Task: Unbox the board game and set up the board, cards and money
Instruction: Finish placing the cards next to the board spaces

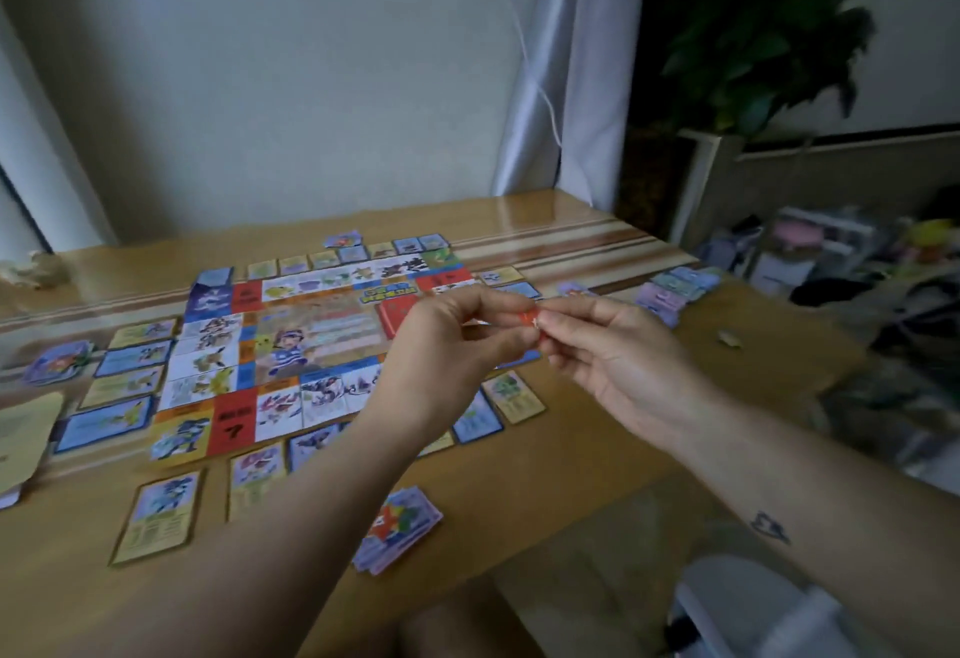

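Observation:
The colourful game board lies flat on the wooden table, with several property cards laid around its edges. A red card deck sits on the board's right part. My left hand and my right hand meet above the board's right side and together pinch a small red and white piece between their fingertips. A stack of purple play money lies near the table's front edge. More money stacks sit at the far right.
A beige booklet lies at the table's left edge, with another card pile beyond it. A potted plant and a cluttered shelf stand to the right. A white stool is below right.

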`<state>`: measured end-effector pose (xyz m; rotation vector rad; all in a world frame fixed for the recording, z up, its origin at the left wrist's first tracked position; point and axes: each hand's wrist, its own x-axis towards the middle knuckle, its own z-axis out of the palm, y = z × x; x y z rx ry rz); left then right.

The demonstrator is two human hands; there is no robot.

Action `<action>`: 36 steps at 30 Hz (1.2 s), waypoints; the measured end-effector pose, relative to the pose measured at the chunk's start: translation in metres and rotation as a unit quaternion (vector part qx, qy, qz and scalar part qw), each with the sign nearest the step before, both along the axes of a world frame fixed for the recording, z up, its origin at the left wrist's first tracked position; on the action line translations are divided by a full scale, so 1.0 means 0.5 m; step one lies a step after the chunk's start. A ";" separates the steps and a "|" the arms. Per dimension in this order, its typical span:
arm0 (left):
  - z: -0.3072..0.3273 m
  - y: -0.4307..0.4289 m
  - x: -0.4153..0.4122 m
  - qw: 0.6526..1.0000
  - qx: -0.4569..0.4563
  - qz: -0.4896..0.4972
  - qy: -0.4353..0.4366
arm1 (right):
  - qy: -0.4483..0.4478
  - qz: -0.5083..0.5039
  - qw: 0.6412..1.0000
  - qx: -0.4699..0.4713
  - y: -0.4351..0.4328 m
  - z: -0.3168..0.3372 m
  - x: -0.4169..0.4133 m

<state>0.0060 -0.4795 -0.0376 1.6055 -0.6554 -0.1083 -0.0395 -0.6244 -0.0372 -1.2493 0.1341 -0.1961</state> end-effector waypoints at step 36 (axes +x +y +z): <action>-0.098 -0.263 0.103 0.830 0.461 -0.115 -0.294 | 0.071 -0.219 0.804 -0.548 -0.372 -0.075 0.092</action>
